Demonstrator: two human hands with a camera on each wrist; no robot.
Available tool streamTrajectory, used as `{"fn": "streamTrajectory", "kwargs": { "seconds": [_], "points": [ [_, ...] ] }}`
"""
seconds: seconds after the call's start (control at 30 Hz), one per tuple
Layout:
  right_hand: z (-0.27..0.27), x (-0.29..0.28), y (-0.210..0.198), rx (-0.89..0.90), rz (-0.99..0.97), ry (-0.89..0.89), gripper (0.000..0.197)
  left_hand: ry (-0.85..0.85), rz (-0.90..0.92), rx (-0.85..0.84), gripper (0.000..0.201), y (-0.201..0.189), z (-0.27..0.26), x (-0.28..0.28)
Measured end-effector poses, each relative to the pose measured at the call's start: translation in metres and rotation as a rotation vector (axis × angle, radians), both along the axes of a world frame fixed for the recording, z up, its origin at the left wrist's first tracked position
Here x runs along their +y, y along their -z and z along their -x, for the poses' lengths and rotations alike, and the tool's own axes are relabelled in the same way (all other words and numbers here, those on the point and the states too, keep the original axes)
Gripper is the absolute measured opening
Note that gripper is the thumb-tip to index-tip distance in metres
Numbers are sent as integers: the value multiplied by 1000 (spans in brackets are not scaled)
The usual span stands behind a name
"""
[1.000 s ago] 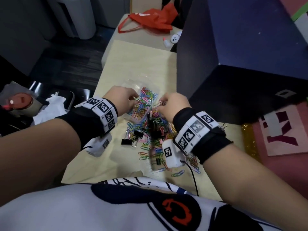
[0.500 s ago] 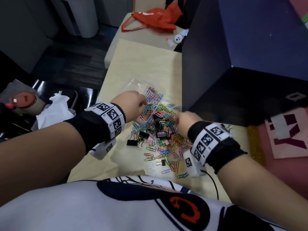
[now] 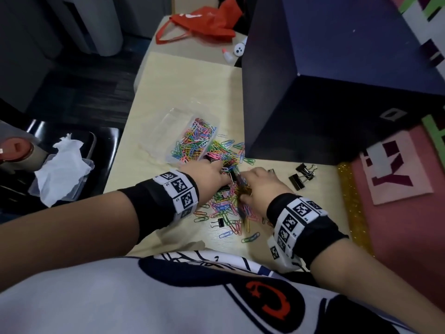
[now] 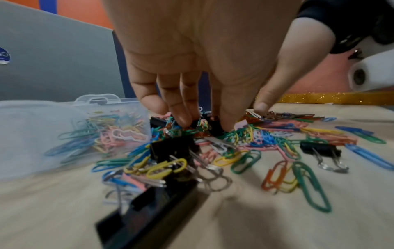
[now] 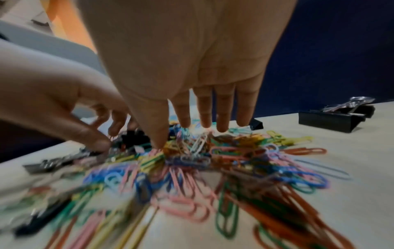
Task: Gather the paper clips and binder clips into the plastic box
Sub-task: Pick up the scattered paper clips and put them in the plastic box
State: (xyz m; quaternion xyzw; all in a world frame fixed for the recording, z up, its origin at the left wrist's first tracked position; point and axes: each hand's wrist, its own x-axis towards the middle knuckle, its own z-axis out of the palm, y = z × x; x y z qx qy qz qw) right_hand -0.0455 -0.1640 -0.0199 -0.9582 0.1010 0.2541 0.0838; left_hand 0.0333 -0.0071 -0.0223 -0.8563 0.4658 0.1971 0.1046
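Pale tabletop (image 3: pixel 183 88) strewn with paper clips (image 3: pixel 224 208); left hand (image 3: pixel 207 174) fingertips pinching clips; right hand (image 3: pixel 262 186) fingers straight, holding nothing; tangled clump could shed clips short of plastic box (image 3: pixel 168 126)

Head view downward; close, perhaps blurred wrist views sharing clip pile (image 3: pixel 226 189)

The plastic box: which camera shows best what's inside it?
The head view: it looks down into the open plastic box at the coloured paper clips inside. The left wrist view shows only its cloudy side wall. The right wrist view doesn't show it.
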Motion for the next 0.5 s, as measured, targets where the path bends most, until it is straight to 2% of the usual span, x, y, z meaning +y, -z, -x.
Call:
{"fn": "streamTrajectory", "kwargs": {
  "seconds": [0.07,0.17,0.23,0.3,0.4,0.5],
  "points": [
    [7,3,3,14,31,-37,57,-19,-16,6,51,0,1,-1],
    [7,0,4,-9,92,-4,46,-37,-22,11,50,-1,4,-3],
    [-2,0,0,-95,18,-6,38,-50,-20,3,47,-2,6,-3],
    [-13,1,-1,-149,-77,-74,39,-68,-12,-11,42,-1,9,-4],
    [-23,7,3,-60,-91,-172,48,-83,33,-39,42,2,11,-4],
    [-22,6,9,-41,-63,-142,42,-143,41,-32,45,3,12,-4]
  ]
}}
